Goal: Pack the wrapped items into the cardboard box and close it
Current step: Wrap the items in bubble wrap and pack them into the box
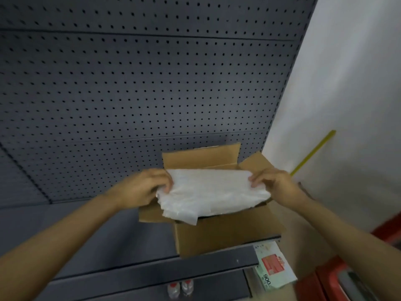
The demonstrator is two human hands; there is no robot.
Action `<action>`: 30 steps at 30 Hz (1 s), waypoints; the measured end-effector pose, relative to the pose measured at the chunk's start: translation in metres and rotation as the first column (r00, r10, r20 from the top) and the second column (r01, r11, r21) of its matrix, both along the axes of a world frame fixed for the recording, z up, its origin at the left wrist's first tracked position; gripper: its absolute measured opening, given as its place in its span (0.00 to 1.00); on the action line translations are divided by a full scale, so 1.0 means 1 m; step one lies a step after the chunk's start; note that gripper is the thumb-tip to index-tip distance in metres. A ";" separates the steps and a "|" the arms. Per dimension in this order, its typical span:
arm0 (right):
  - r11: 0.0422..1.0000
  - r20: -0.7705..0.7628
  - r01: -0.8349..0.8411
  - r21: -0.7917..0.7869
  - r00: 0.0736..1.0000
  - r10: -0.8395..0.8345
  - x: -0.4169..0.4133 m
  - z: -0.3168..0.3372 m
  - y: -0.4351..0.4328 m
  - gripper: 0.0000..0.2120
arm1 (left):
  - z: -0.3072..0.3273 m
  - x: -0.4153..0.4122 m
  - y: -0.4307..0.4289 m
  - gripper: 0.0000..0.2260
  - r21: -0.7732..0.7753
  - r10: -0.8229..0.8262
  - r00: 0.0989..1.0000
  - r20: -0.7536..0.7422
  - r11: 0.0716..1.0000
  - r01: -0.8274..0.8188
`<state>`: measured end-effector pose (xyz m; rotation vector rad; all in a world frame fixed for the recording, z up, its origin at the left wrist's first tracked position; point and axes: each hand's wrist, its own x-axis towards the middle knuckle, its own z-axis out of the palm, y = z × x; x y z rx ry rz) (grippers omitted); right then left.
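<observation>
A cardboard box stood open on a dark shelf, flaps spread, in front of a grey pegboard panel. Over its mouth the left grip and right grip held a white wrapped item by its ends, fingers curled round the edges. A yellow stick leaned on the white wall at right. Below the shelf lay a printed packet and two red-capped bottles.

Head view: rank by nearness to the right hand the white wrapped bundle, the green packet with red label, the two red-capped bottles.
1. White wrapped bundle: in the right hand.
2. Green packet: lower down, right side.
3. Red-capped bottles: lowest, leftward.
</observation>
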<state>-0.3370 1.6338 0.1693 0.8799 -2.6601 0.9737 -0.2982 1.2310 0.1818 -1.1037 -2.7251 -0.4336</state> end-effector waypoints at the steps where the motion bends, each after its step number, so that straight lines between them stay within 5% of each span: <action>1: 0.996 -0.012 -0.056 0.064 0.998 0.057 -0.008 -0.010 0.004 0.04 | -0.009 -0.003 0.003 0.12 -0.061 -0.016 0.998 -0.066 0.998 0.012; 6: 0.974 -0.038 -0.078 0.212 0.995 0.088 -0.040 -0.042 0.007 0.08 | -0.039 -0.022 0.018 0.10 -0.253 -0.013 0.985 -0.172 0.967 -0.032; 10: 0.942 -0.005 -0.057 0.332 0.998 0.062 -0.071 -0.062 0.013 0.09 | -0.059 -0.024 0.037 0.17 -0.300 0.033 0.997 -0.071 0.952 -0.053; 16: 0.832 0.174 -0.284 0.477 0.958 0.227 -0.090 -0.076 0.013 0.12 | -0.047 -0.027 0.049 0.12 -0.255 0.247 0.953 0.176 0.946 -0.199; 18: 0.848 0.156 -0.303 0.435 0.953 0.260 -0.095 -0.064 0.013 0.12 | -0.040 -0.036 0.056 0.18 -0.221 0.213 0.976 0.053 0.955 -0.196; 21: 0.876 -0.033 -0.252 0.412 0.956 0.291 -0.098 -0.042 -0.003 0.08 | -0.044 -0.050 0.065 0.43 -0.399 0.335 0.915 0.223 0.888 -0.227; 26: 0.705 0.150 -0.285 0.649 0.957 0.248 -0.102 -0.047 -0.034 0.41 | -0.067 -0.060 0.071 0.55 -0.551 0.406 0.842 0.356 0.819 -0.162; 30: 0.580 0.262 -0.358 0.732 0.933 0.246 -0.107 -0.050 -0.035 0.49 | -0.071 -0.062 0.072 0.53 -0.539 0.398 0.796 0.455 0.835 -0.110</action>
